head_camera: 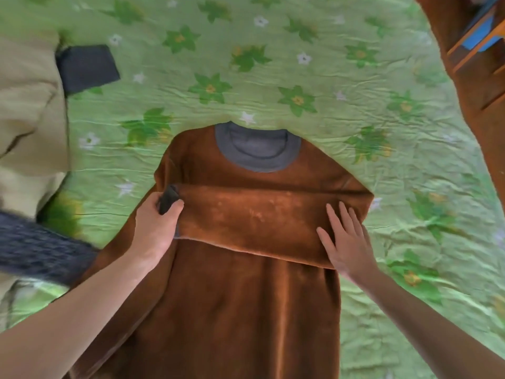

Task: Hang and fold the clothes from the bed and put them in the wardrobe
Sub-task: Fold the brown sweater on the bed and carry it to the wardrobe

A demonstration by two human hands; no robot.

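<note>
Green floral bedding (273,64) fills most of the frame and serves as the folding surface; it is wrinkled, so the garment is best smoothed as each fold is laid. At the centre and lower centre a brown fleece top (240,310) is spread flat, its grey collar (257,151) pointing toward the top of the frame. One sleeve (259,220) has been brought across the chest as a horizontal band. A beige garment (27,105) lies at the left edge, a dark knitted piece (41,250) at lower left, and a dark folded item (87,68) at upper left; these appear to be waiting their turn.

The step in hand is judged to be the setting of the sleeve fold. The left hand (155,228) is curled round the dark cuff (168,199) at the band's left end, thumb on top. The right hand (347,239) is laid flat with fingers spread on the band's right end, pressing it down.

For a tidy result, the cuff should be drawn gently taut so the band lies parallel to the shoulders, its end kept within the body's left edge. The flat hand should hold the crease at the shoulder while slack is stroked out, since plush fleece is likely to spring back.
</note>
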